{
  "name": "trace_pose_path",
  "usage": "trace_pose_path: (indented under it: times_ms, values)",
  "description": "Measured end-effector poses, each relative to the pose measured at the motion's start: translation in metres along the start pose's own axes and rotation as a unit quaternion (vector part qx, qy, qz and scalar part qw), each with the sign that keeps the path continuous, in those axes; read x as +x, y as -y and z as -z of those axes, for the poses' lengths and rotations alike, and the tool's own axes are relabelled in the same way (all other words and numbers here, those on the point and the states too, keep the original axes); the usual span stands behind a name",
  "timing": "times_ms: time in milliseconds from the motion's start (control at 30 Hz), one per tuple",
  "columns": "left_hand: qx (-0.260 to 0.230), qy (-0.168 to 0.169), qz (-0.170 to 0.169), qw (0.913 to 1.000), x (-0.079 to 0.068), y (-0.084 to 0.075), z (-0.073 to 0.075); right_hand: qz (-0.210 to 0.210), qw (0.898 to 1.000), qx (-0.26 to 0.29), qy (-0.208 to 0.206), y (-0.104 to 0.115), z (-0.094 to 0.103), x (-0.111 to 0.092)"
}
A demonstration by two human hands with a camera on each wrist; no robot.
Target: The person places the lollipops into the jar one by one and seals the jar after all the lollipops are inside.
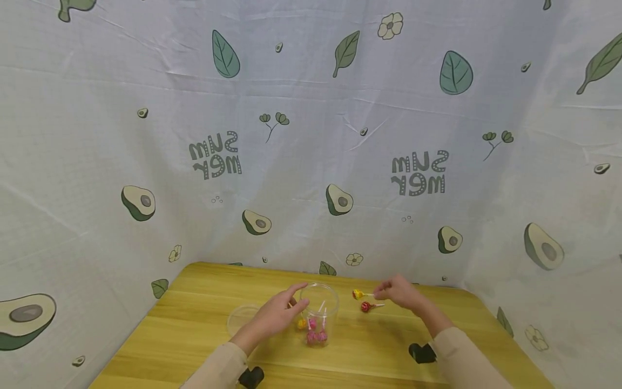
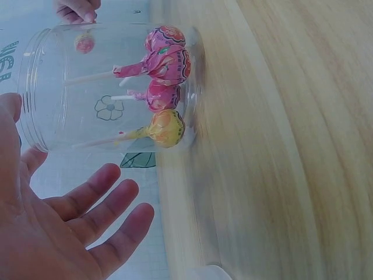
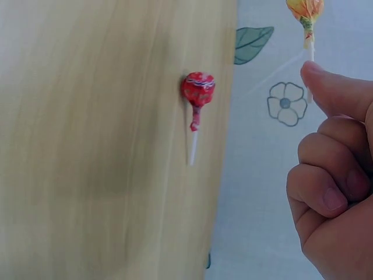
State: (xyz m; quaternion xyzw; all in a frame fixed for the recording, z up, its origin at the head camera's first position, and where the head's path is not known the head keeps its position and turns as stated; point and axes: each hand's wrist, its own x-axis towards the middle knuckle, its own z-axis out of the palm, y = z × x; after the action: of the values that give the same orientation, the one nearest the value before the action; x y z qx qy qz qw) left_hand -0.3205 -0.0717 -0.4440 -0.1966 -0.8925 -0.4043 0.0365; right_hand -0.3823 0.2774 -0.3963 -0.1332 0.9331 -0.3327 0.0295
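A clear jar [image 1: 330, 324] stands on the table with several pink lollipops [image 2: 169, 64] and a yellow lollipop [image 2: 167, 128] inside, their sticks pointing up. My left hand [image 1: 279, 313] is at the jar's left side, thumb and forefinger spread at the rim, the other fingers extended apart. Right of the jar, my right hand [image 1: 396, 290] pinches the white stick of another yellow lollipop [image 1: 358, 294] between thumb and forefinger, the remaining fingers curled in. A red lollipop [image 3: 198, 88] lies on the table close to that hand, its stick pointing right in the head view.
A clear round lid [image 1: 237, 320] lies on the wooden table [image 1: 194, 346], left of the jar and partly behind my left hand. Behind the table's far edge hangs a white curtain [image 1: 301, 178] printed with avocados and leaves. Dark devices [image 1: 421, 353] are worn at both wrists.
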Motion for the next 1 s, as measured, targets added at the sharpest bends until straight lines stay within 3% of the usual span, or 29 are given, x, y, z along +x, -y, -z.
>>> trace_pose_path:
  times_ms: [133, 600, 1000]
  values:
    - [0.001, 0.0, 0.001, 1.0, 0.0, 0.0, 0.0, -0.004, 1.0, -0.001, 0.008, 0.008, 0.003, 0.003]
    - [0.006, -0.002, 0.004, 1.0, 0.0, -0.001, 0.0, 0.046, 0.998, 0.003, 0.038, 0.043, 0.01, 0.007]
    - [0.008, -0.005, 0.006, 0.9999, 0.001, 0.0, -0.001, 0.112, 0.991, -0.044, 0.062, 0.07, 0.007, 0.023]
